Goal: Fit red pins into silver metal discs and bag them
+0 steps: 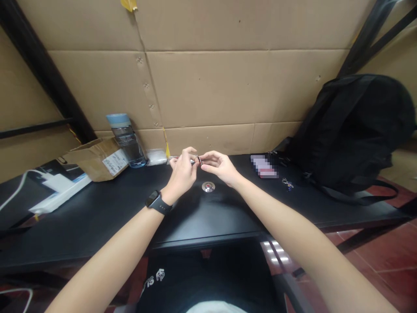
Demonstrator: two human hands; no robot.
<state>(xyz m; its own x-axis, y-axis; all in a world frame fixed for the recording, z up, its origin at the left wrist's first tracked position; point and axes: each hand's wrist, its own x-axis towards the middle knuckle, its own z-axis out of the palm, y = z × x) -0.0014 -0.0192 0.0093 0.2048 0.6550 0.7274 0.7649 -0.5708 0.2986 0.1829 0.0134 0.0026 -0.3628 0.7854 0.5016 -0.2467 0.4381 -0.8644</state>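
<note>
Writing is showing in few places: on the black clothing [208,278] below the surface [130,208], white letters are apparently reading "SL", with the rest not legible and one white emblem [160,274] sitting beside them. One white label [115,162] is clinging to the single cardboard box [97,158], its print being too small to read, as is the marking on the one blue-lidded bottle [128,139] standing by it.

Two hands are meeting above the surface. The right hand [221,168] is pinching one small shiny piece [200,161] between thumb and fingers; the left hand [183,173] is curling its fingers narrowly against the same spot, though whether it is gripping too cannot be told. Just below them, one round silver disc [208,187] with a reddish centre is lying on the surface.

One dark watch [158,202] is circling the left wrist. Leftward, one white adapter [59,183] is resting on one power strip [58,196]. Rightward, one pixelated item [264,167], one small trinket [288,184] and one black backpack [355,134] are occupying the surface.
</note>
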